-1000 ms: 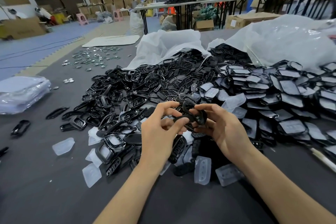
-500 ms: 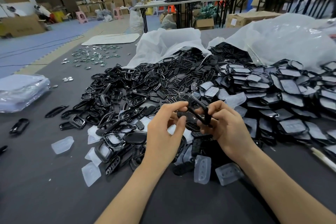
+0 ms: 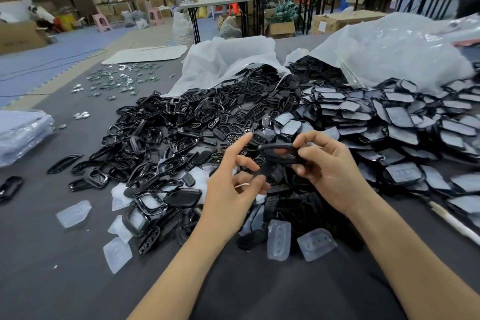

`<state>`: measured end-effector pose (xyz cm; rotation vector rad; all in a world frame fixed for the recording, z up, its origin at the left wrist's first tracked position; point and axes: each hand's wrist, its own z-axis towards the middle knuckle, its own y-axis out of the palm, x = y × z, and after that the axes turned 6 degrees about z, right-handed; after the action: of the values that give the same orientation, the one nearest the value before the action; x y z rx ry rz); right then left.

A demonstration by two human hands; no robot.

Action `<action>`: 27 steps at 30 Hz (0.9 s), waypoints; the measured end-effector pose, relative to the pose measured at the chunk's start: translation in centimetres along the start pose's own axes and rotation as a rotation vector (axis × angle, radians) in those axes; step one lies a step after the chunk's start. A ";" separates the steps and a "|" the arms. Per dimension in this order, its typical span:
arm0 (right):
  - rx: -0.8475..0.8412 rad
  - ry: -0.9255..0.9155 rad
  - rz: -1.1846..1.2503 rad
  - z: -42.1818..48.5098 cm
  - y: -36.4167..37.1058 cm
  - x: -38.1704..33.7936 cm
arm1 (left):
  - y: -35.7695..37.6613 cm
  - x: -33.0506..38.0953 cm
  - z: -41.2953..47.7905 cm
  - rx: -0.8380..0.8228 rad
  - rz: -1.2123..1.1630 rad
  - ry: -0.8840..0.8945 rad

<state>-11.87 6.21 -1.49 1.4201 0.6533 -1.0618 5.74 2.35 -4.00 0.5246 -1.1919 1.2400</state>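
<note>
1. Two hands meet at the centre of the frame, above a dark table [image 3: 65, 280].
2. The right hand [image 3: 330, 174] pinches a black frame piece [image 3: 279, 154] between thumb and fingertips, holding it roughly level over the heap.
3. The left hand [image 3: 231, 189] grasps nothing. Its index finger is stretched out and the rest are loosely bent, just beside the piece's left end.
4. A heap of black parts [image 3: 197, 122] fills the middle, clear bags [image 3: 389, 52] lie at upper right, and translucent covers [image 3: 279, 239] sit at lower centre.

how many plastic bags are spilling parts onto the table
2: a white bag at the far centre, and a clear bag just right of it. Another could lie hidden under the piles.
</note>
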 end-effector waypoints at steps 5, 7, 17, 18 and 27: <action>-0.049 0.009 -0.382 0.1 -0.4 -0.4 | 0.6 0.6 -0.4 -0.091 -0.006 0.105; -0.056 0.024 -0.417 0.1 -0.4 -0.4 | 0.8 0.7 -0.5 -0.092 -0.039 0.088; -0.019 0.219 0.228 -0.3 1.1 1.9 | 1.8 1.5 -1.4 0.210 -0.347 0.002; -0.038 0.203 0.205 -0.5 1.3 2.1 | 1.7 1.5 -1.6 0.220 -0.346 -0.004; -0.128 0.094 0.070 -0.4 0.8 2.0 | 2.0 1.5 -1.2 0.272 -0.384 -0.062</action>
<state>-10.23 6.05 -2.87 1.3783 0.7212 -0.8868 4.21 4.68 -3.60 0.9524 -0.9209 1.0617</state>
